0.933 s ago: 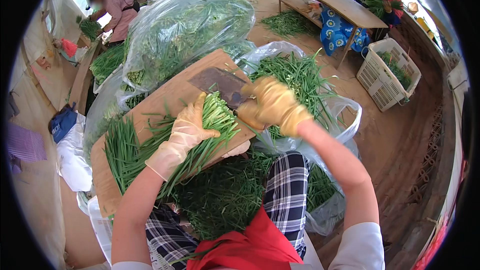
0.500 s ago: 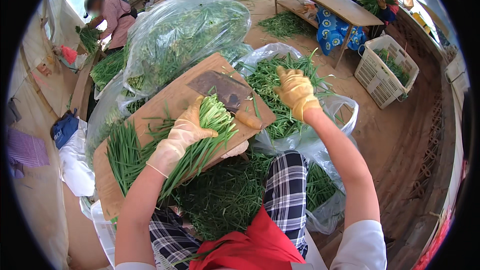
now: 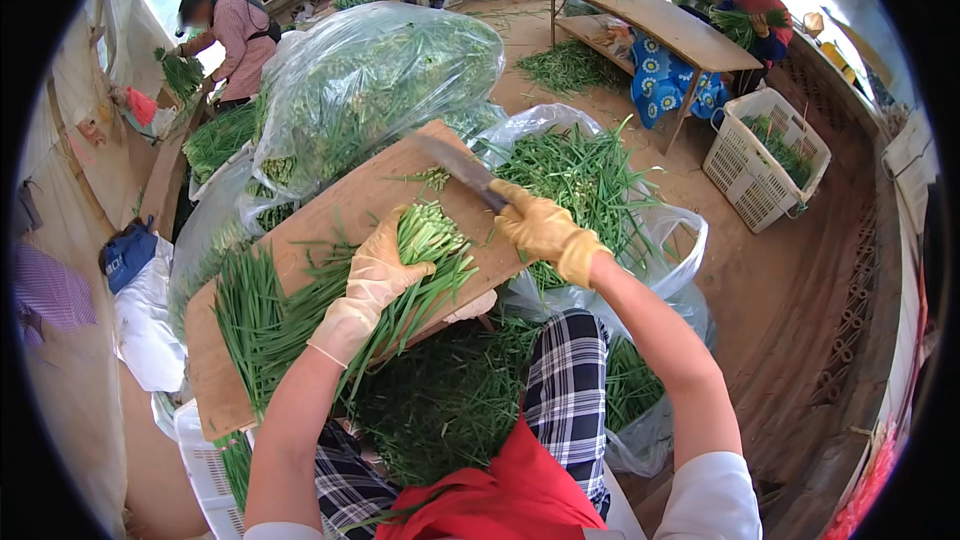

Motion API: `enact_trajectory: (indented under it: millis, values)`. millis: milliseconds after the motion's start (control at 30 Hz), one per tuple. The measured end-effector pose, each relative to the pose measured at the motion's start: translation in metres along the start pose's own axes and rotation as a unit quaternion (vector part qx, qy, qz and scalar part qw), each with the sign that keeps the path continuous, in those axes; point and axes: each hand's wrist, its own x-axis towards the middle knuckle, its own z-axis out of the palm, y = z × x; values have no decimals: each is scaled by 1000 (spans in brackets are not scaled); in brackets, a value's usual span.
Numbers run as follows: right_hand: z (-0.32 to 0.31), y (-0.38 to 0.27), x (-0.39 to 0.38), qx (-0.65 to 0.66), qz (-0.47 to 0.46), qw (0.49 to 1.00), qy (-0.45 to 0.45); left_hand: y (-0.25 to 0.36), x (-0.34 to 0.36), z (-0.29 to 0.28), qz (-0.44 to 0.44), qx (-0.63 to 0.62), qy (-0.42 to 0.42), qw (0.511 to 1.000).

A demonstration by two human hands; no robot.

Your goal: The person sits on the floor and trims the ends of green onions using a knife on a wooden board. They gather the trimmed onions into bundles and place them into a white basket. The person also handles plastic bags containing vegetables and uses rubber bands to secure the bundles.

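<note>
In the head view, at the centre: one wooden board (image 3: pixel 385 183), set aslant, its lower left end nearer the wearer. On it, one bunch of green stalks (image 3: pixel 433 230), pale cut ends toward the upper right, long leaves trailing to the lower left; beside these, a spread of leaves (image 3: pixel 250 305).

Left hand (image 3: pixel 378 265), in a thin yellowish glove: laid over the bunch near its pale ends, thumb apart from the fingers, grip curved around the stalks.

Right hand (image 3: pixel 548 230), in a like glove: fingers closed about the handle of one cleaver (image 3: pixel 462 170). Blade dark, seen nearly edge-on, pointing to the upper left, apart from the bunch; whether it touches the board cannot be told. Small trimmings (image 3: pixel 434 178) lie on the wood just beside the blade.

Right of the board: one open clear bag (image 3: pixel 682 230), filled with loose greens (image 3: pixel 585 175). Beyond the board: one large clear sack (image 3: pixel 380 60), bulging with greens. Below the board: a dark green heap (image 3: pixel 440 390), between knees in plaid trousers (image 3: pixel 570 370).

Farther right: one pale slatted crate (image 3: pixel 740 170), containing greens; one long table (image 3: pixel 665 20).
</note>
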Motion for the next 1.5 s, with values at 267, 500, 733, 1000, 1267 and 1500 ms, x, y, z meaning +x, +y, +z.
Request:
enact_trajectory:
  millis: [267,500,733,1000,1267,1500]
  values:
    - [14,-15,-38,385,104,913,-84,6,-5,-5,26,-4,18,999]
    - [37,-35,-62,352,102,924,-105,30,4,-10,5,116,-81,990]
    - [47,-32,-89,267,37,963,17,56,-12,2,-6,296,-112,949]
    - [61,-14,-105,82,-22,986,141,55,11,1,-101,243,-132,956]
    - [80,-18,-126,-1,-68,986,151,59,11,1,-92,282,-134,946]
    - [59,-30,-119,6,-16,998,66,54,7,5,-42,323,-111,939]
